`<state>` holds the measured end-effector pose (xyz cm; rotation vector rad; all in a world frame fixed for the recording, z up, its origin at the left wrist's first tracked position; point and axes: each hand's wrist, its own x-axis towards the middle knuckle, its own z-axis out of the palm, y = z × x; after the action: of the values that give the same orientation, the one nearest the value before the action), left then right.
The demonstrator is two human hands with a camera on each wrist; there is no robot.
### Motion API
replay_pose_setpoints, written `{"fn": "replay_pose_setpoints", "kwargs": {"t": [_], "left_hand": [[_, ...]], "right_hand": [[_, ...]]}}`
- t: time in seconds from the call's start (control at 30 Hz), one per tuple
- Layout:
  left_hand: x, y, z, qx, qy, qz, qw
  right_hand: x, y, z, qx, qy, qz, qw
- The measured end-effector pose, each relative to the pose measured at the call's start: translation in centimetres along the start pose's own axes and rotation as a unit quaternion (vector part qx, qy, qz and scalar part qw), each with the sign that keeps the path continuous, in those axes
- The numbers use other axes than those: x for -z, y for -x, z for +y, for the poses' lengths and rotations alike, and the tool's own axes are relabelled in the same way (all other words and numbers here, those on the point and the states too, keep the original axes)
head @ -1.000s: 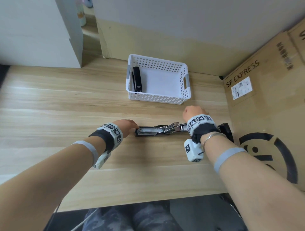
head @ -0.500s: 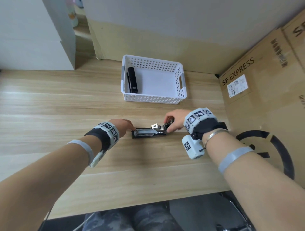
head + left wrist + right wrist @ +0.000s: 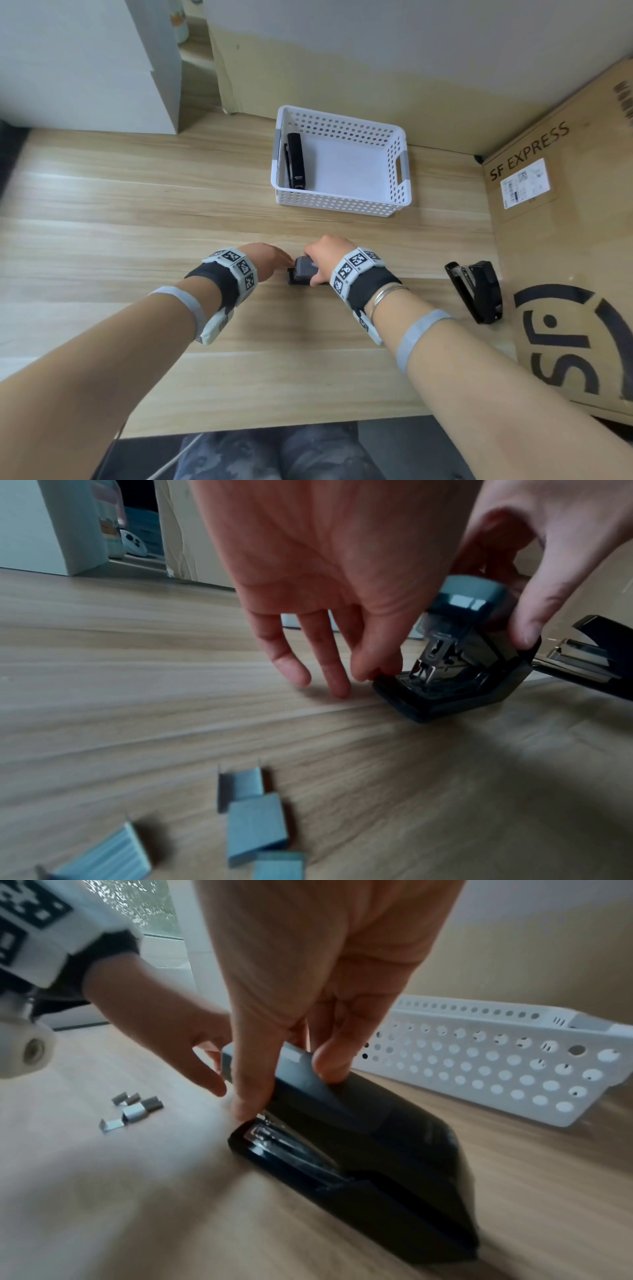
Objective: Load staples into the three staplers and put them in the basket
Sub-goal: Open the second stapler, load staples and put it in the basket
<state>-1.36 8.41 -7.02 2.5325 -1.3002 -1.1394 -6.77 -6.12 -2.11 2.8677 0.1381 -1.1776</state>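
Note:
A dark stapler with a grey top lies mid-table between my hands. My right hand pinches its top cover, thumb on the near side and fingers on the far side, and presses it down on the base. My left hand has straight fingers, and one fingertip touches the front of the base. A black stapler lies along the left wall of the white basket. A third black stapler sits half open on the right.
Several loose staple strips lie on the table under my left wrist. A large cardboard box stands along the right side, close to the third stapler. White cabinets stand at the back left.
The stapler lay folded open with its staple track showing. My right hand swung the top over to the left and now holds it down on the base. My left hand stayed at the front end.

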Motion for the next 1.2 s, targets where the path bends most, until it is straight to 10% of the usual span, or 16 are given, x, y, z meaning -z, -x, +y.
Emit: {"fn": "replay_pose_setpoints", "kwargs": {"t": [0.47,0.63,1.2], "left_hand": [[0.1,-0.6,0.2,0.061,0.071,0.027,0.995],[2.3,-0.4,-0.3,0.063,0.11,0.142,0.982],[9.1,-3.2,-2.3,0.14,0.131,0.288,0.938]], "right_hand": [[-0.8,0.9,2.6,0.005,-0.026,0.01,1.0],[-2.1,0.9,4.4,-0.03,-0.041,-0.041,0.998],[2.2,1.7,8.0,-0.103,-0.108,0.109,0.983]]}}
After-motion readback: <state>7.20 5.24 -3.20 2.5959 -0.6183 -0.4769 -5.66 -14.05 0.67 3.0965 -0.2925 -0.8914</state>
